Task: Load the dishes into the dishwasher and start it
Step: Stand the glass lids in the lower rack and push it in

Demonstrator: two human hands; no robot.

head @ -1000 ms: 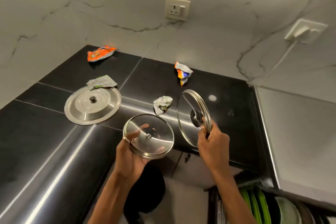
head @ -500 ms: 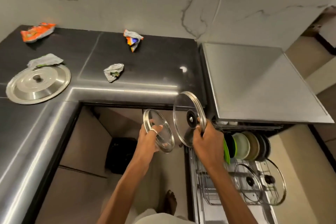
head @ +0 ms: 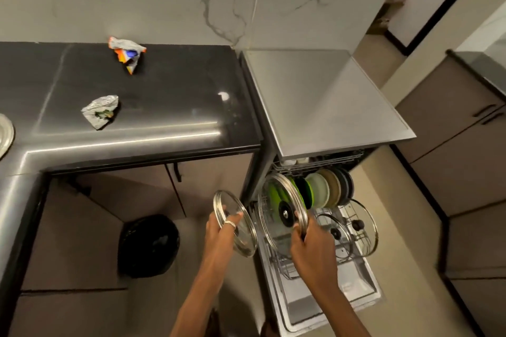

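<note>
My left hand [head: 221, 230] grips a small glass lid [head: 241, 232] by its steel rim, held on edge beside the open dishwasher [head: 323, 107]. My right hand [head: 309, 241] holds a larger glass lid [head: 276, 216] with a black knob, upright over the pulled-out lower rack [head: 284, 265]. At the back of the rack stand several plates [head: 323, 190], green, white and dark. Two more glass lids [head: 361, 227] lean upright at the rack's right side.
The dishwasher's door [head: 315, 306] lies open toward me. A black counter [head: 164, 107] on the left carries two crumpled wrappers [head: 100, 111] and, at the far left edge, a steel lid [head: 4, 135]. A black bin [head: 149, 245] stands on the floor below.
I have turned from the counter to the dishwasher. Both hands carried their lids rightward and down, and the larger lid is now over the lower rack.
</note>
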